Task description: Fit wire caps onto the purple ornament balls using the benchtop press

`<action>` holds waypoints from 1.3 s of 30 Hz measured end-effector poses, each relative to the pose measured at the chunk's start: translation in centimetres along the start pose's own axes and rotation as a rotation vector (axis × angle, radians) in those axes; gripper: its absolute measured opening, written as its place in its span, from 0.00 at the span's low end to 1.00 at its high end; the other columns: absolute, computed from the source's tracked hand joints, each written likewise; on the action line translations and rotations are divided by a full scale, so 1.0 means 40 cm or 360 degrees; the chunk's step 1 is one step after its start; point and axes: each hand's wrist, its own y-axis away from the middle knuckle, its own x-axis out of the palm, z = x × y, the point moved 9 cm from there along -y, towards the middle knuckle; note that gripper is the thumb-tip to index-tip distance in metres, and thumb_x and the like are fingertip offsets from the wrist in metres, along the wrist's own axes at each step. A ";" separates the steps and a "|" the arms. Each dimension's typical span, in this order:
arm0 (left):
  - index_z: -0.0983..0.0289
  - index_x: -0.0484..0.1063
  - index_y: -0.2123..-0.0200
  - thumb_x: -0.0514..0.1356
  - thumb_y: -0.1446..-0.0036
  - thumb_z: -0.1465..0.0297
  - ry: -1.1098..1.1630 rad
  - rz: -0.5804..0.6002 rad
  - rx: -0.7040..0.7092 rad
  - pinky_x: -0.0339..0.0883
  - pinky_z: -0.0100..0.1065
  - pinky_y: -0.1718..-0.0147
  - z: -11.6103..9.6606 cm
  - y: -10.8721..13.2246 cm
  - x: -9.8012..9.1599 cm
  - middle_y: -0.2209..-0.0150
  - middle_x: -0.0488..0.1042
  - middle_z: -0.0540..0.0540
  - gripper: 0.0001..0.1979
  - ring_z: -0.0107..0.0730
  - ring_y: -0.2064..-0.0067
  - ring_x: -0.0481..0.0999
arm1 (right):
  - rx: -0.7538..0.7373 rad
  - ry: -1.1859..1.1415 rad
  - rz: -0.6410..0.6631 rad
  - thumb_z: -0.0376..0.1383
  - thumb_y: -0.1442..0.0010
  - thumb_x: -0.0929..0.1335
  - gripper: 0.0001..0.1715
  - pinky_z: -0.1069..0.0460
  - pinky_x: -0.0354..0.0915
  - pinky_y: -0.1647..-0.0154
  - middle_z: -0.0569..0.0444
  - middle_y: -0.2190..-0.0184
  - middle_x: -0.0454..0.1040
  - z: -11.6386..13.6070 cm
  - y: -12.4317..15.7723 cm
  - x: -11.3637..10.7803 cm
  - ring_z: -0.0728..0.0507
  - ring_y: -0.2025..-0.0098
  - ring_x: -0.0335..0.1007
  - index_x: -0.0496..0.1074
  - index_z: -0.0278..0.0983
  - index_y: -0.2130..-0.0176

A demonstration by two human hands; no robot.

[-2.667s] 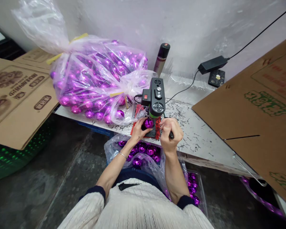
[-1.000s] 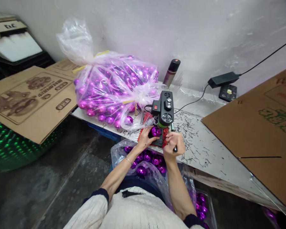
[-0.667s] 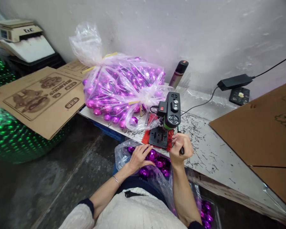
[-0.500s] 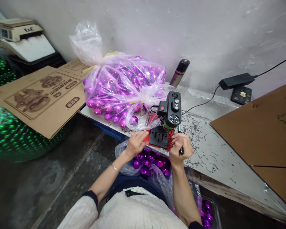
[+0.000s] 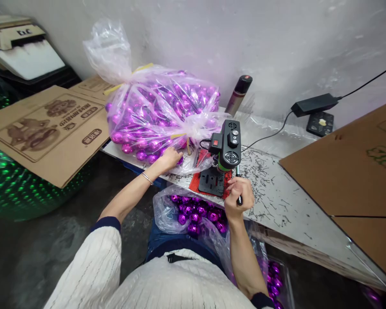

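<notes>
My right hand (image 5: 239, 197) is wrapped round the black lever handle (image 5: 239, 200) of a small black press (image 5: 230, 143). The press has a flat black base plate (image 5: 211, 181) over a red sheet (image 5: 194, 182). My left hand (image 5: 170, 159) reaches to the open mouth of a clear plastic bag (image 5: 141, 103) full of shiny purple balls; its fingers are bent at a purple ball, and whether they grip it is hidden. Below the table edge, more purple balls (image 5: 195, 216) lie in an open plastic bag on my lap.
A spray can (image 5: 238, 95) stands behind the press. Black bits litter the white table (image 5: 276, 201). Cardboard lies left (image 5: 51, 128) and right (image 5: 350, 171). A black power adapter (image 5: 315, 105) trails a cable. Green balls (image 5: 35, 189) fill a bag at far left.
My left hand has moved from beside the press base up and left to the bag of purple balls. My right hand stays on the handle. The view has shifted slightly.
</notes>
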 end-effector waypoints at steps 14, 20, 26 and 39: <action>0.64 0.75 0.43 0.72 0.48 0.59 0.0943 -0.0370 0.0126 0.69 0.46 0.43 -0.004 -0.013 0.016 0.47 0.79 0.64 0.31 0.54 0.45 0.78 | -0.0057 0.0016 0.0034 0.29 0.31 0.61 0.17 0.50 0.64 0.68 0.57 0.75 0.70 0.010 -0.002 0.003 0.47 0.70 0.72 0.65 0.40 0.72; 0.58 0.64 0.32 0.63 0.35 0.56 0.2702 -0.0749 -0.0202 0.78 0.39 0.57 0.032 0.023 0.037 0.45 0.79 0.61 0.32 0.44 0.51 0.82 | -0.0066 -0.0002 0.0015 0.28 0.31 0.62 0.17 0.50 0.64 0.68 0.58 0.76 0.70 0.015 -0.006 0.003 0.47 0.71 0.72 0.66 0.40 0.72; 0.61 0.74 0.44 0.67 0.37 0.61 0.3643 -0.0556 -0.0101 0.78 0.30 0.61 -0.084 0.059 0.103 0.57 0.82 0.55 0.21 0.31 0.61 0.83 | -0.0013 -0.0004 0.0008 0.29 0.31 0.62 0.17 0.50 0.63 0.68 0.57 0.75 0.71 0.016 -0.038 0.000 0.48 0.71 0.71 0.66 0.40 0.72; 0.60 0.76 0.42 0.73 0.45 0.56 0.2006 -0.1014 -0.0061 0.66 0.51 0.38 -0.255 0.038 0.133 0.46 0.81 0.60 0.30 0.52 0.42 0.77 | -0.0025 0.0076 0.0080 0.33 0.29 0.62 0.17 0.51 0.64 0.69 0.58 0.76 0.69 0.029 -0.103 0.000 0.49 0.72 0.69 0.65 0.40 0.71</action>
